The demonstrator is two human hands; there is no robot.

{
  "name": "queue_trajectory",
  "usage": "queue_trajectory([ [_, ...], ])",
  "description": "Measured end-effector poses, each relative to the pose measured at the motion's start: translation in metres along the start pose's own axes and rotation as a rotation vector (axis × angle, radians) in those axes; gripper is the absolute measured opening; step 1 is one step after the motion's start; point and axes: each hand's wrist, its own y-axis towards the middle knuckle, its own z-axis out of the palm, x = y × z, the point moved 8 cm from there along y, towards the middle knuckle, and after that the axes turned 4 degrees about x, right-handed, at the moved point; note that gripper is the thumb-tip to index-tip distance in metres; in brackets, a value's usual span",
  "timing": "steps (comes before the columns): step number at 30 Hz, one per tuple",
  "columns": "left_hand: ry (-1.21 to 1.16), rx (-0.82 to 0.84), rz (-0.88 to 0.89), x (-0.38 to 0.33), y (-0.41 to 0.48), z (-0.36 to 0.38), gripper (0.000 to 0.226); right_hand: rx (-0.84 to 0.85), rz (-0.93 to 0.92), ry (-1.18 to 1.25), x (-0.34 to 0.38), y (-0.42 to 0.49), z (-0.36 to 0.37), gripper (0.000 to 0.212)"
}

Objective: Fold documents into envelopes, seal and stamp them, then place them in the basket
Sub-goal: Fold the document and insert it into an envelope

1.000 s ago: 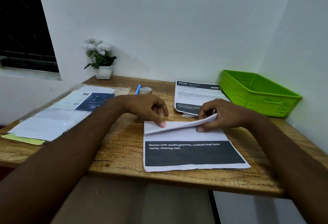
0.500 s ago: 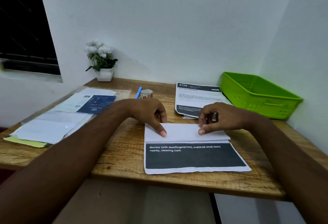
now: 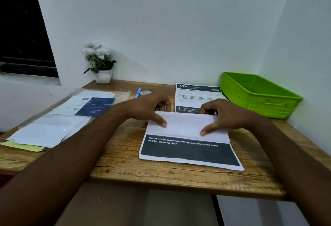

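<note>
white printed document sheet [image 3: 188,123], front tabletop [image 3: 125,172] edge: flap folded; left hand [image 3: 152,109], right hand [image 3: 226,115] press it, gripping nothing; align sides, crease firmly.

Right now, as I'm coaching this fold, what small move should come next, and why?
Probably run both thumbs outward along the far crease to sharpen it: the left hand and right hand press the folded-down flap of the document, and its dark lower third lies unfolded.
</note>
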Motion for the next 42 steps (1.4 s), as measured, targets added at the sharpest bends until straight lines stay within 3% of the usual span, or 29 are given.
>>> queue_trajectory([
  [4, 0.074, -0.231, 0.089, -0.005, -0.002, -0.020, 0.033, -0.109, -0.043, 0.068, 0.002, -0.003, -0.010, 0.034],
  [8, 0.078, -0.266, 0.134, -0.010, -0.004, -0.024, 0.020, -0.152, -0.092, 0.090, 0.005, -0.003, -0.015, 0.028],
  [14, 0.082, -0.119, 0.125, -0.011, -0.003, -0.012, 0.022, -0.094, -0.121, 0.070, 0.006, -0.001, -0.009, 0.025],
  [18, 0.016, 0.002, 0.095, -0.012, -0.005, -0.001, 0.012, -0.007, -0.101, 0.067, 0.006, 0.001, -0.002, 0.026],
  [24, -0.136, 0.163, 0.074, -0.017, -0.008, 0.011, 0.034, 0.093, -0.090, 0.069, 0.011, 0.000, 0.005, 0.024],
  [28, -0.209, 0.200, 0.042, -0.016, -0.011, 0.013, 0.053, 0.169, -0.070, 0.065, 0.017, -0.003, 0.010, 0.024],
  [33, -0.101, 0.232, -0.032, -0.010, -0.007, 0.019, 0.028, 0.233, -0.053, 0.161, 0.023, -0.008, 0.014, 0.017],
  [42, -0.008, 0.216, -0.005, -0.013, -0.002, 0.025, 0.042, 0.154, -0.092, 0.097, 0.033, -0.006, 0.019, 0.020],
])
